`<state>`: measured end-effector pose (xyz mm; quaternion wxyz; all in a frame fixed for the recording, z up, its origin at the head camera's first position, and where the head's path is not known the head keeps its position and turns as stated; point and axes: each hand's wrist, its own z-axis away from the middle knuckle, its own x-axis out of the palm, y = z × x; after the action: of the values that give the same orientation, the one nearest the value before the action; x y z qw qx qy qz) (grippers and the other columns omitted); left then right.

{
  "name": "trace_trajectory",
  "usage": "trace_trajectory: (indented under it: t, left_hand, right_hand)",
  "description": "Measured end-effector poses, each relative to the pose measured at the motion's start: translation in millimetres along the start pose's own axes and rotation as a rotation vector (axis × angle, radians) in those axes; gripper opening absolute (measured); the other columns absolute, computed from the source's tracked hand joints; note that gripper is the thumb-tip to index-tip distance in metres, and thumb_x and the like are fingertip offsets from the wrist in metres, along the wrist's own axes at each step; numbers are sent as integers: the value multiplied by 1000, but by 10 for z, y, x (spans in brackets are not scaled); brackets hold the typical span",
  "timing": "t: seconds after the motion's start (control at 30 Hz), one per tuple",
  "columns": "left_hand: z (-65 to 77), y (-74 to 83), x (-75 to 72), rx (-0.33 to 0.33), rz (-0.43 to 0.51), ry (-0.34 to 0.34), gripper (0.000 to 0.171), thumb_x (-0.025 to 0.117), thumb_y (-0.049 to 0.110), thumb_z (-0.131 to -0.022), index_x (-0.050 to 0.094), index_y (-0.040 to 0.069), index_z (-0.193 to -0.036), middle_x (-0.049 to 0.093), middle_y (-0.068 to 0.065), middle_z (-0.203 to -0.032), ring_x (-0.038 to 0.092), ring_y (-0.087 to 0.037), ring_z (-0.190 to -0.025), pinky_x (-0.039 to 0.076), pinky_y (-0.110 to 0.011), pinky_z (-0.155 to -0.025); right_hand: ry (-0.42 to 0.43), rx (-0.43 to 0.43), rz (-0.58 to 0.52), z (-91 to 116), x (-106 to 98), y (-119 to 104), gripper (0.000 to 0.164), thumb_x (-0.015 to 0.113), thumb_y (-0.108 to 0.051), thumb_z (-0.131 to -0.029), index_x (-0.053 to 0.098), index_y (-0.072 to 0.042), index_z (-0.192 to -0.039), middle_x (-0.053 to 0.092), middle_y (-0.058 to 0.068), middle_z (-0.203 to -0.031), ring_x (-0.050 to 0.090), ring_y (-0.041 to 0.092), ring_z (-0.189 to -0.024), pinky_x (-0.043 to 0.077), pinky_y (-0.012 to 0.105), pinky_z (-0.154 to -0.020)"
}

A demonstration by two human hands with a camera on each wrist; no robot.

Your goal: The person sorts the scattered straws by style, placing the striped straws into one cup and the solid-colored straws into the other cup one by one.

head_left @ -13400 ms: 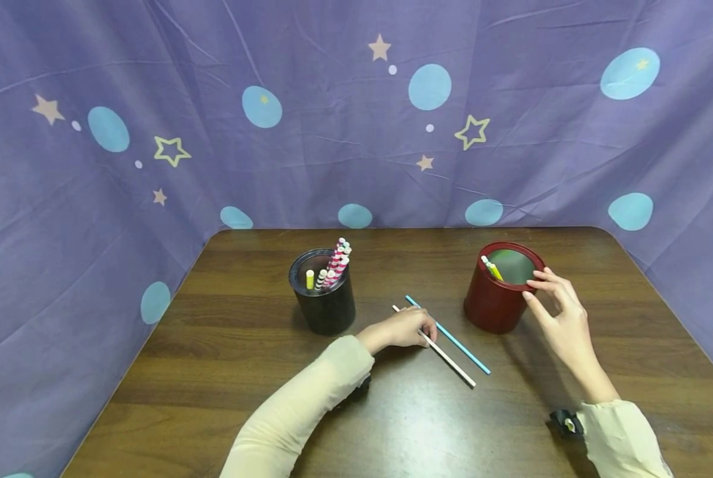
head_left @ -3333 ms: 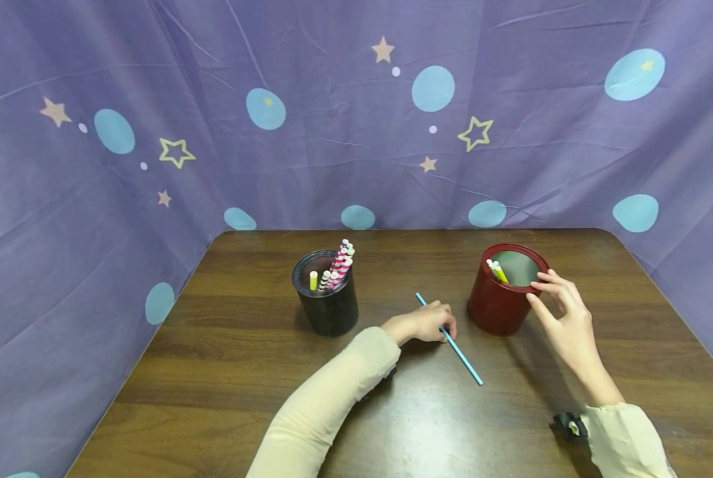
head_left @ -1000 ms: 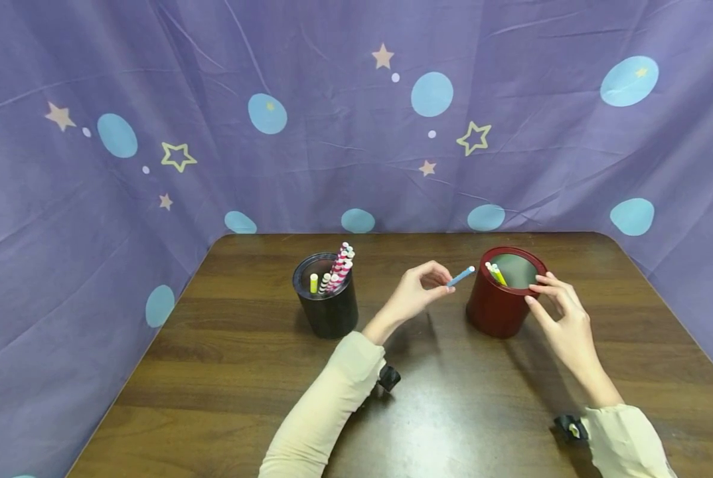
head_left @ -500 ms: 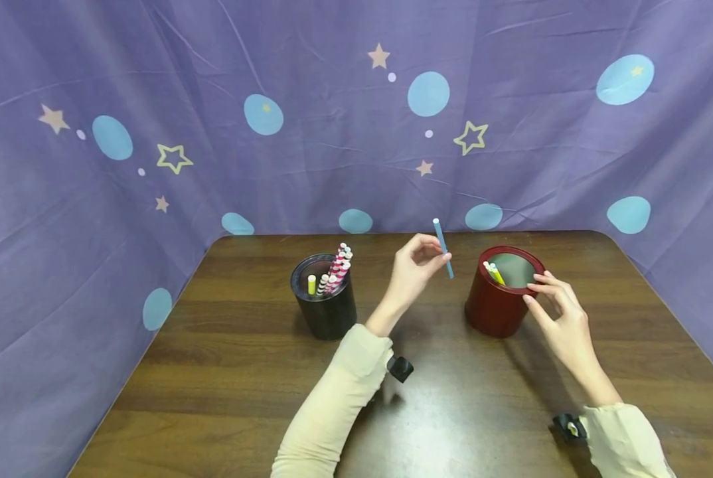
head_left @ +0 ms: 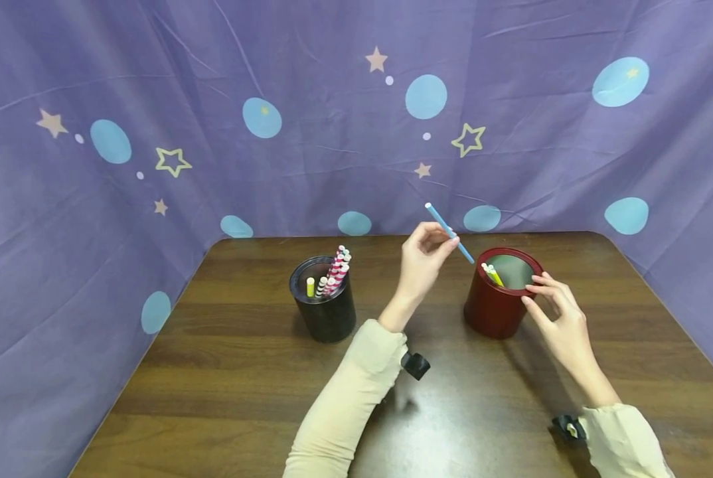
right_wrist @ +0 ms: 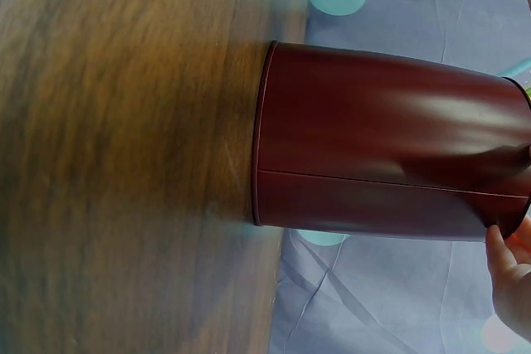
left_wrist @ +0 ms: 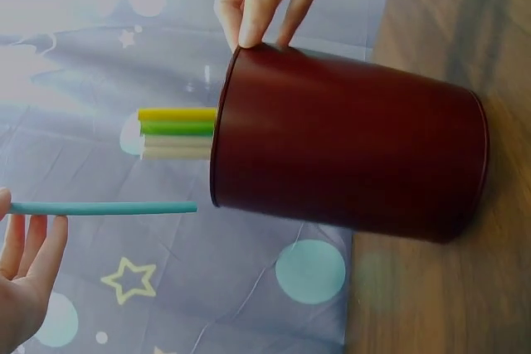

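Observation:
My left hand [head_left: 419,265] pinches a blue straw [head_left: 437,217] between thumb and fingers, above the table. The straw slants, its lower end just left of the red pen holder [head_left: 492,312]. In the left wrist view this straw [left_wrist: 108,208] points at the holder's rim without touching it. Inside the holder stand yellow, green and whitish straws [left_wrist: 177,130]. With thumb and fingers my right hand [head_left: 562,325] grips the holder's right rim; the holder stands upright. In the right wrist view the thumb [right_wrist: 500,254] presses its wall.
A black pen holder [head_left: 326,322] stands to the left on the wooden table [head_left: 231,372]. Pink-striped straws [head_left: 338,265], black-striped ones and a yellow straw [head_left: 311,287] stick out of it. A purple curtain [head_left: 332,166] hangs behind the table.
Earlier a whitish and a blue straw lay on the table; the whitish one left it first. My left hand has since lifted the blue one, tilted it upward and moved towards the red holder.

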<state>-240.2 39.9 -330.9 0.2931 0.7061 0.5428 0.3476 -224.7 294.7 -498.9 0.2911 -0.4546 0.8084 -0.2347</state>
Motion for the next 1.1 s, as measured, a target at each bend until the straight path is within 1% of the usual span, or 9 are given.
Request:
trace_trajectory:
  t: [0.1, 0.2, 0.23, 0.33, 0.57, 0.67, 0.83, 1.03, 1.1]
  left_hand:
    - [-5, 2, 56, -9, 4, -7, 18, 60, -11, -76, 50, -13, -91, 56, -32, -87, 58, -31, -79, 52, -29, -73]
    - [-3, -10, 111, -29, 9, -18, 18, 60, -11, -77, 50, -13, -92, 56, -32, -88, 59, -32, -81, 52, -27, -74]
    - [2, -4, 128, -33, 9, -23, 18, 59, -11, -77, 50, -13, -92, 56, -33, -89, 58, -34, -81, 52, -27, -74]
    - [26, 26, 171, -38, 1, -42, 19, 58, -13, -77, 49, -15, -93, 56, -34, -89, 57, -37, -81, 52, -28, -75]
    - [64, 56, 224, -36, -34, -84, 19, 56, -14, -77, 50, -19, -94, 56, -35, -93, 55, -45, -84, 50, -40, -79]
    - [71, 14, 234, -44, -46, -97, 18, 56, -14, -78, 51, -19, -95, 57, -34, -93, 56, -45, -84, 50, -39, -78]
    - [86, -21, 254, -84, -74, -109, 18, 56, -11, -79, 54, -18, -95, 59, -32, -94, 57, -43, -84, 51, -25, -75]
    - [101, -29, 280, -96, -220, -118, 17, 58, -5, -80, 59, -12, -96, 63, -23, -94, 62, -29, -80, 49, -16, -71]
    - [102, -119, 286, -97, -260, -115, 17, 59, -4, -80, 61, -10, -96, 64, -20, -95, 62, -25, -80, 48, -15, -69]
  right_hand:
    - [-1, -8, 8, -1, 2, -6, 34, 66, 2, -75, 62, -9, -106, 53, 6, -120, 38, 24, -123, 36, 23, -97]
    - [-3, -13, 11, -8, 3, -19, 33, 67, 1, -75, 62, -9, -106, 53, 6, -120, 38, 24, -123, 36, 22, -97]
    - [-11, -8, -45, -29, -8, -105, 31, 66, 1, -76, 62, -7, -106, 53, 8, -120, 38, 25, -123, 36, 23, -97]
    - [-14, -8, -50, -27, -7, -100, 30, 66, -1, -77, 62, -6, -106, 52, 9, -120, 38, 25, -123, 35, 23, -97]
    - [1, -9, -7, -2, 10, 9, 33, 66, 3, -75, 62, -8, -106, 53, 7, -120, 38, 25, -123, 36, 22, -97]
    - [-1, -6, -5, -2, 13, 11, 33, 66, 3, -75, 63, -9, -106, 53, 6, -120, 38, 25, -123, 36, 23, -97]
    - [-3, -1, 8, -9, 11, 13, 33, 66, 2, -76, 63, -11, -106, 53, 4, -120, 38, 26, -123, 36, 22, -96]
    - [-5, 2, 15, -5, 5, 31, 33, 66, 1, -76, 62, -11, -106, 52, 4, -121, 38, 24, -123, 36, 22, -97]
    - [-4, -1, 11, 0, 3, 42, 33, 66, 2, -76, 63, -10, -106, 52, 5, -121, 38, 24, -123, 35, 22, -97]
